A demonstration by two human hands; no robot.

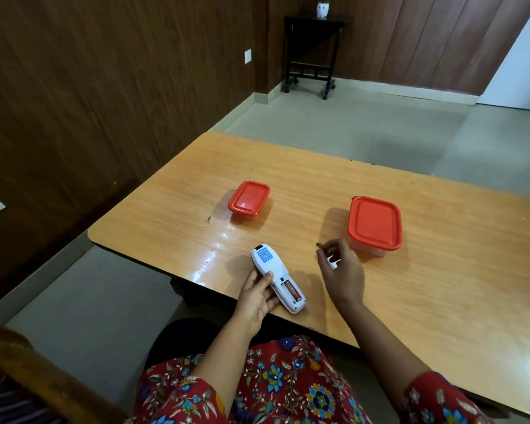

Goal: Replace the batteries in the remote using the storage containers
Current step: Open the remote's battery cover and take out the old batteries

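Battery cover (333,262) pinched in the right hand (344,276) should be set on the surface (441,286), freeing it to pry batteries (291,290) from the remote (271,264) the left hand (254,298) grips

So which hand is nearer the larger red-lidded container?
Right. The right hand, pinching a small white piece, sits just left of the larger container, apart from it; the left hand is farther left, gripping the remote.

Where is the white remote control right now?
In the head view, the white remote control sits at the near edge of the wooden table, held in the left hand, its battery bay open, nearer than the smaller red-lidded plastic container.
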